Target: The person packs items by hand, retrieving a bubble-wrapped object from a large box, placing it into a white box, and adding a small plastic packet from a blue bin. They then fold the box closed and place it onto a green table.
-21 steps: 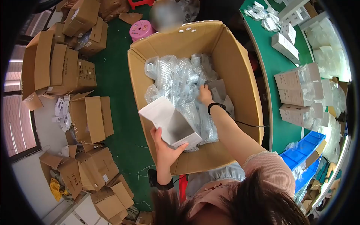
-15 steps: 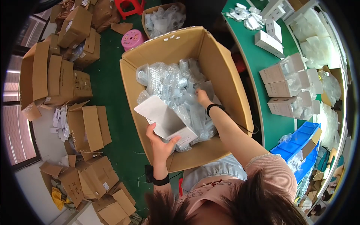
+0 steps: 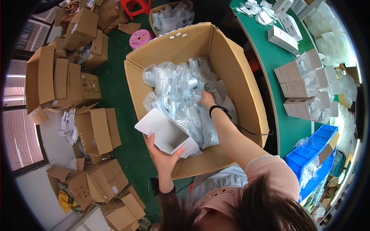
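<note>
My left hand grips an open white box near its lower end, thumb on one side and fingers on the other. The box's flap stands up and its inside looks bare. It is tilted over the near left part of a large brown carton. Inside that carton lies a heap of clear bubble-wrapped packs. My right hand reaches into the heap with curled fingers against the packs. Its fingertips are partly hidden, so what they pinch does not show clearly.
Right of the carton, a green table bears several open white boxes with plastic-wrapped contents and a blue tray. Brown cartons line the left side. A pink stool stands beyond the large carton. A dark cord crosses its right edge.
The view has shifted slightly. My right hand has shifted a little among the packs, and the translucent bags beside it lie differently. The white box remains in my left hand.
</note>
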{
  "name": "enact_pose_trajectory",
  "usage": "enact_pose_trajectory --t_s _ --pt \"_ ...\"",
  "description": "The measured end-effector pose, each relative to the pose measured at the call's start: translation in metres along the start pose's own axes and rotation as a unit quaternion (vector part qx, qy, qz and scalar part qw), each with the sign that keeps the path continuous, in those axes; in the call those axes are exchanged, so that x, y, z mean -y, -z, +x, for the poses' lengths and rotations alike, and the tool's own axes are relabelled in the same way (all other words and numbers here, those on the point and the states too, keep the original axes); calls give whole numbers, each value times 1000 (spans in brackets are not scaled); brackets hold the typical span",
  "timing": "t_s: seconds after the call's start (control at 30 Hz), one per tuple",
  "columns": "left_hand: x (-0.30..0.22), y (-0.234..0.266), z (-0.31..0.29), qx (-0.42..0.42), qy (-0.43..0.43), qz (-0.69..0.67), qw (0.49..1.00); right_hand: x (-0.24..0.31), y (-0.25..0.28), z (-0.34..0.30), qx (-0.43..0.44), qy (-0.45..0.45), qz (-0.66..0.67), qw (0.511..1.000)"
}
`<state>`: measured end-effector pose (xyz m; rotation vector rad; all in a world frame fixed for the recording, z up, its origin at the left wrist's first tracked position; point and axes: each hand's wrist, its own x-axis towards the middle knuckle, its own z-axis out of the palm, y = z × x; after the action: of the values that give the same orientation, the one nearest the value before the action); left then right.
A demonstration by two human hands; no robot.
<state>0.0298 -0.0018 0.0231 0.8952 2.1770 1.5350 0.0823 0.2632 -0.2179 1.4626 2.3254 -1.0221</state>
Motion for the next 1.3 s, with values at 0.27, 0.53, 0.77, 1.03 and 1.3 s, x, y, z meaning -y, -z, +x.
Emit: enact_pose_trajectory --t_s 0.27,0.53,0.77,1.03,1.3 --pt "-9 8 -6 -33 50 -98 993 -28 0 -9 1 154 147 977" --pt "1 16 -8 -12 24 -31 999 -18 27 -33 80 62 520 848" --pt "1 11 2 -7 34 -61 998 11 70 -3 -152 148 236 948" --pt "27 15 -2 -1 45 -11 999 64 -6 -35 -241 155 -104 952" --pt "44 14 4 -8 66 -8 998 49 -65 -8 -121 242 -308 912"
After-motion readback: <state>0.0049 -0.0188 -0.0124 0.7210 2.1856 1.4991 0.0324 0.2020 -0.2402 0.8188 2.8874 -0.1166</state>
